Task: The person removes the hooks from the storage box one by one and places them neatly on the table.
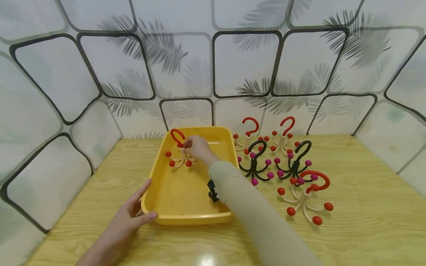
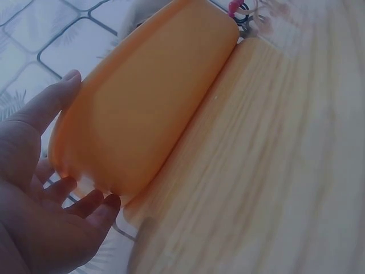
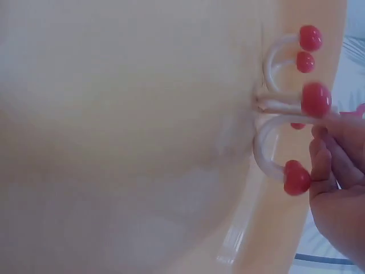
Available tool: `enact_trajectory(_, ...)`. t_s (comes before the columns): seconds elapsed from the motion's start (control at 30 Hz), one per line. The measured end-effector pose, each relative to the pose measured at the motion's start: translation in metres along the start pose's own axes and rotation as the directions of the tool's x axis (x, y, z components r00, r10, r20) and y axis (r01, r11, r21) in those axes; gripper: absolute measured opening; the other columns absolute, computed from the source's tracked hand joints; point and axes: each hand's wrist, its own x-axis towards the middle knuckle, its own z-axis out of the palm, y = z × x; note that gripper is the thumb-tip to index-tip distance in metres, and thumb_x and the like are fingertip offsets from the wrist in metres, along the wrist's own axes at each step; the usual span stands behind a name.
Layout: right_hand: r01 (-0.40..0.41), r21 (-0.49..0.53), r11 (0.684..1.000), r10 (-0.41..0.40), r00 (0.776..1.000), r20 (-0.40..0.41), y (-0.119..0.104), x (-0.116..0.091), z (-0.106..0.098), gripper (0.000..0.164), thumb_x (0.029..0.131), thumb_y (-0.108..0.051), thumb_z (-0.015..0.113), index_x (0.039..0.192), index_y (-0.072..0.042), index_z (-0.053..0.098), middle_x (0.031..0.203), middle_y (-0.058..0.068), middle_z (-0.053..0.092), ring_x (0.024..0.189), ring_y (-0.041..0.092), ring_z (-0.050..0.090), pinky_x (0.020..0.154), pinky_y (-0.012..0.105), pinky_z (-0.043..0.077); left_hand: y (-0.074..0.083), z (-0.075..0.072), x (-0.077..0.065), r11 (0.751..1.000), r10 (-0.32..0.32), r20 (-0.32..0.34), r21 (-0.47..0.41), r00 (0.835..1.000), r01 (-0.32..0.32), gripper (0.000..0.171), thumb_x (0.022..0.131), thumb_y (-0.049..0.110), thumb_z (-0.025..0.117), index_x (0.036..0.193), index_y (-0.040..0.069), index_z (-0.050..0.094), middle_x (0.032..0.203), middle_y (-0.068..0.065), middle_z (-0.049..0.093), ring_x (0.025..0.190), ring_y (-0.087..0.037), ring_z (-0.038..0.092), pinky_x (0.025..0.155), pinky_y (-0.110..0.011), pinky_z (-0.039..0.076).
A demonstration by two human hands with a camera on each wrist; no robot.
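Observation:
In the head view, my right hand [image 1: 198, 147] pinches the stem of a cream hook hanger [image 1: 182, 159] with a red hook and red ball tips. This hanger stands upright inside a yellow tray [image 1: 186, 218], towards its back left. The right wrist view shows its curved arms [image 3: 263, 149] at the tray floor and my fingertips on the stem. My left hand [image 1: 128, 218] holds the tray's front left corner, its thumb at the front rim. In the left wrist view the other fingers [image 2: 91, 202] curl against the outer wall.
Right of the tray stand two black hook hangers [image 1: 254, 164] with magenta balls. Behind them are two cream ones with red hooks [image 1: 249, 138], and another cream one [image 1: 303, 201] sits nearer. A patterned wall [image 1: 246, 62] borders the wooden table [image 1: 362, 207].

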Motion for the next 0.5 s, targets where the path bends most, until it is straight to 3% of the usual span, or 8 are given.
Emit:
enact_trajectory(0.33, 0.049, 0.014, 0.999, -0.050, 0.994, 0.101, -0.0011, -0.0067, -0.0068, 0.012, 0.085, -0.011, 0.073, 0.083, -0.006, 0.062, 0.083, 0.003, 0.062, 0.076, 0.016, 0.056, 0.066, 0.024, 0.049, -0.0029, 0.0024, -0.0003, 0.999, 0.049, -0.011, 0.003, 0.999, -0.049, 0.084, 0.088, 0.010, 0.068, 0.154, 0.025, 0.019, 0.158, -0.009, 0.008, 0.137, -0.030, 0.021, 0.089, -0.010, 0.035)
enact_trajectory(0.5, 0.064, 0.012, 0.998, -0.065, 0.987, 0.149, -0.0043, -0.0099, -0.0062, 0.012, 0.086, -0.009, 0.071, 0.096, -0.005, 0.065, 0.089, 0.005, 0.066, 0.082, 0.017, 0.060, 0.070, 0.023, 0.050, -0.0007, 0.0015, -0.0003, 1.000, 0.021, -0.007, -0.001, 1.000, -0.021, 0.083, 0.089, 0.013, 0.067, 0.154, 0.027, 0.018, 0.158, -0.008, 0.006, 0.137, -0.030, 0.022, 0.088, -0.012, 0.038)
